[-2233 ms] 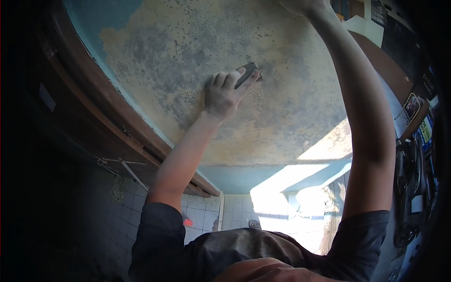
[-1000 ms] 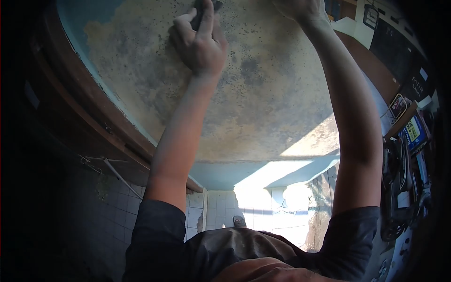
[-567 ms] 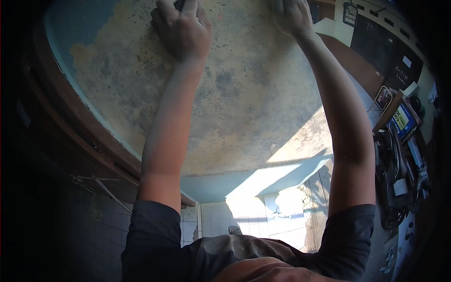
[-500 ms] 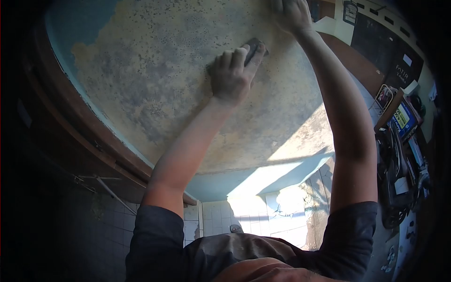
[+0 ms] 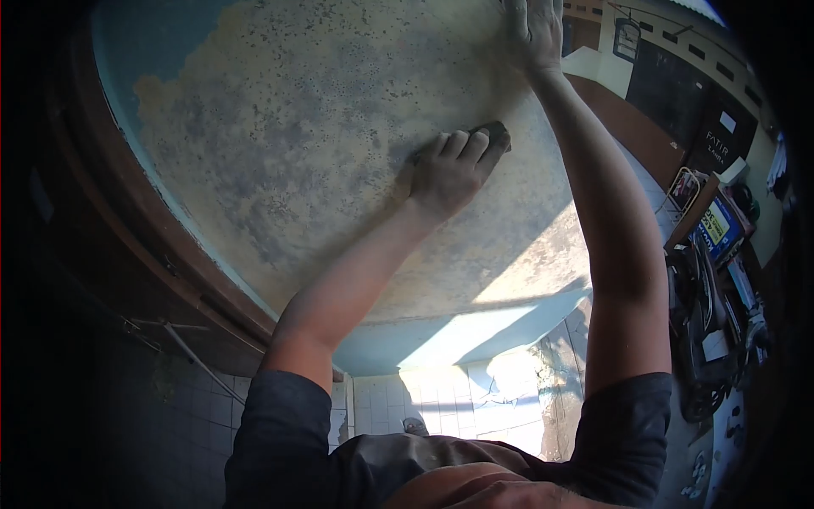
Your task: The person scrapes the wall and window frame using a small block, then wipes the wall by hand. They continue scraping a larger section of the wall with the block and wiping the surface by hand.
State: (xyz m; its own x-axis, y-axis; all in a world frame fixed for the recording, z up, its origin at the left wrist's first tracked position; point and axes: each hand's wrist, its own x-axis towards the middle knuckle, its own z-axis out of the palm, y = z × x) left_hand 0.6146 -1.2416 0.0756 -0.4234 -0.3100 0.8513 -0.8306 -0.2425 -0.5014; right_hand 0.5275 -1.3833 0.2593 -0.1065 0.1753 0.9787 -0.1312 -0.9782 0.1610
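Observation:
My left hand [image 5: 447,176] is wrapped round a dark, flat block [image 5: 498,136] and presses it against the wall [image 5: 322,144]. That surface is patchy beige and grey with many small dark pits, and blue paint [image 5: 174,42] borders it at the upper left. Higher up and to the right, my right hand [image 5: 536,38] lies against the wall with its fingers stretched out; the fingertips are cut off by the top edge.
A brown wooden frame [image 5: 161,229] runs down the left. Below the wall is a tiled floor [image 5: 441,399] with sunlit patches. On the right are a motorcycle [image 5: 708,339], a blue box [image 5: 719,227] and a dark door [image 5: 670,93].
My left hand has slid the block down and to the right along the wall. My right hand stays near the top, its fingers now more visible. The view has shifted slightly.

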